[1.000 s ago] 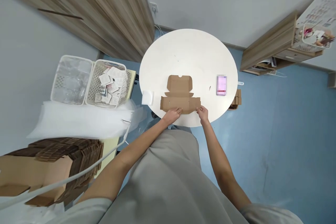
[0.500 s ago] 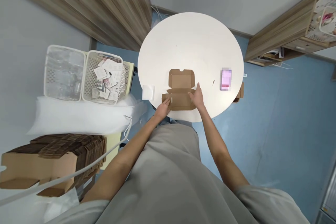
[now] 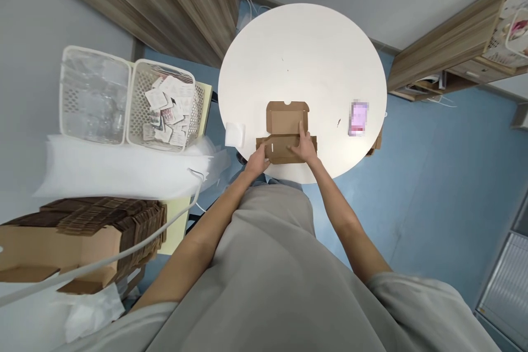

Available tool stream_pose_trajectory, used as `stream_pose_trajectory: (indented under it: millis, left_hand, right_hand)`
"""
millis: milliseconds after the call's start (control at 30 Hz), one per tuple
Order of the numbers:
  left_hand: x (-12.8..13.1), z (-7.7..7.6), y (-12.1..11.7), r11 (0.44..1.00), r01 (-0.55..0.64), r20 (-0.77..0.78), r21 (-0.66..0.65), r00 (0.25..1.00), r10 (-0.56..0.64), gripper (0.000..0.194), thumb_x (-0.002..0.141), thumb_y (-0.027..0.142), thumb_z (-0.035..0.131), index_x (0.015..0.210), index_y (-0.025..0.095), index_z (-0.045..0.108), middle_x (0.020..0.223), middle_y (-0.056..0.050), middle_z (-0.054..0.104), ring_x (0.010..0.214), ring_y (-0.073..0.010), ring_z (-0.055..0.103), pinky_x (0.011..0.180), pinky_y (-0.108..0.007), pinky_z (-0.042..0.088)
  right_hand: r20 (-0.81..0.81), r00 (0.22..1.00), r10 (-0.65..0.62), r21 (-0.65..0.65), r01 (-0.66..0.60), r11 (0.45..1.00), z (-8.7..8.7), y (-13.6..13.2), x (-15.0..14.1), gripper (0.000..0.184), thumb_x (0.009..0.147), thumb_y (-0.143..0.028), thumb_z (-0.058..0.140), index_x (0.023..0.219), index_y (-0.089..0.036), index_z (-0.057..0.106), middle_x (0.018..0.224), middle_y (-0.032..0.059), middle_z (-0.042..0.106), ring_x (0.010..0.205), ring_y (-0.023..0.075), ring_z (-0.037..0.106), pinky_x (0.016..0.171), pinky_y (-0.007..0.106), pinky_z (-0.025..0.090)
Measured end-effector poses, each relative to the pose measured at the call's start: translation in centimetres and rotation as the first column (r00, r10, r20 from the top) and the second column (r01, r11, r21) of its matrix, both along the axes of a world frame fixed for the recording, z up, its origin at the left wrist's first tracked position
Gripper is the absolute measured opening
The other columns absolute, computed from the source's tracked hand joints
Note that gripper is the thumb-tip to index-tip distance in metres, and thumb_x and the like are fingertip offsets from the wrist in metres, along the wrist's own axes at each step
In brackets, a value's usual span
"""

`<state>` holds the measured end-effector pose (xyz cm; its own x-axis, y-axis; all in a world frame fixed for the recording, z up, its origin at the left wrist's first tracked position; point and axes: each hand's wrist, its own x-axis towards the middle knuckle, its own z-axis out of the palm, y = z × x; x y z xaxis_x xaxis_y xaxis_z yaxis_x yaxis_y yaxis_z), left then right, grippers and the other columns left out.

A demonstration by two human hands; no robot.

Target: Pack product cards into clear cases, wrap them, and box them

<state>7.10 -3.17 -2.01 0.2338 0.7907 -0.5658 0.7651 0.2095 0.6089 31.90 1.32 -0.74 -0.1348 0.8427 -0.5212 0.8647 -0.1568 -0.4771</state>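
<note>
A brown cardboard box (image 3: 284, 121), partly folded, lies on the near part of the round white table (image 3: 305, 55). Its lid panel stretches away from me, and side flaps stick out at the near panel. My left hand (image 3: 257, 160) is closed on the left side flap, fingers on top. Over the right half of the near panel, my right hand (image 3: 306, 148) is spread, with thumb and index finger apart, and touches the cardboard. The slot near the right flap is hidden under it.
A white square stack (image 3: 235, 135) sits at the table's left edge, and a blurred pink-purple item (image 3: 358, 118) lies at the right. Left of the table are white baskets (image 3: 160, 66), one holding cards, white foam wrap (image 3: 124, 168) and flattened cardboard boxes (image 3: 136, 225).
My right hand has moved left and inward, from the right end of the near panel onto it, uncovering the right side flap. My left hand stays at the left flap. The view has shifted slightly.
</note>
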Motion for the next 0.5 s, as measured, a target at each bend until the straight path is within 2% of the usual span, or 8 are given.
stream_pose_trajectory:
  millis: [100, 267, 333, 500]
  left_hand:
    - [0.1, 0.1, 0.0, 1.000, -0.024, 0.029, 0.010, 0.999, 0.024, 0.103, 0.088, 0.011, 0.072, 0.174, 0.023, 0.017, 0.167, -0.015, 0.053, 0.149, -0.0329, 0.057, 0.121, -0.046, 0.048]
    - [0.3, 0.1, 0.2, 0.999, -0.048, -0.001, 0.015, 0.999, 0.048, 0.115, 0.083, 0.007, 0.071, 0.176, 0.021, 0.005, 0.165, -0.015, 0.055, 0.144, -0.0350, 0.059, 0.118, -0.047, 0.050]
    - [0.3, 0.0, 0.2, 0.998, -0.054, -0.003, 0.031, 0.999, 0.054, 0.112, 0.083, 0.006, 0.070, 0.176, 0.021, 0.009, 0.164, -0.014, 0.056, 0.144, -0.0340, 0.060, 0.118, -0.046, 0.051]
    - [0.5, -0.1, 0.3, 0.996, -0.020, -0.030, 0.082, 0.999, 0.022, 0.083, 0.088, 0.009, 0.068, 0.166, 0.022, 0.041, 0.160, -0.011, 0.060, 0.142, -0.0322, 0.061, 0.119, -0.044, 0.049]
  right_hand:
    - [-0.003, 0.998, -0.058, -0.100, 0.057, 0.993, 1.0, -2.1, 0.1, 0.151, 0.079, -0.046, 0.092, 0.170, -0.035, -0.028, 0.164, 0.0242, 0.032, 0.126, 0.0413, 0.065, 0.100, 0.055, 0.060]
    - [-0.044, 0.999, 0.028, -0.174, -0.036, 0.984, 1.5, -4.7, 0.9, 0.168, 0.065, -0.043, 0.104, 0.170, -0.038, -0.026, 0.172, 0.0281, 0.018, 0.145, 0.0471, 0.053, 0.105, 0.057, 0.058]
    - [-0.042, 0.998, 0.052, -0.156, -0.058, 0.986, 1.2, -5.3, 1.0, 0.168, 0.065, -0.036, 0.105, 0.170, -0.040, -0.026, 0.175, 0.0274, 0.013, 0.148, 0.0470, 0.050, 0.107, 0.058, 0.057]
    - [-0.027, 0.998, 0.062, -0.106, -0.064, 0.992, 0.5, -5.5, 1.1, 0.160, 0.070, -0.030, 0.101, 0.172, -0.041, -0.021, 0.178, 0.0254, 0.010, 0.148, 0.0443, 0.052, 0.108, 0.056, 0.057]
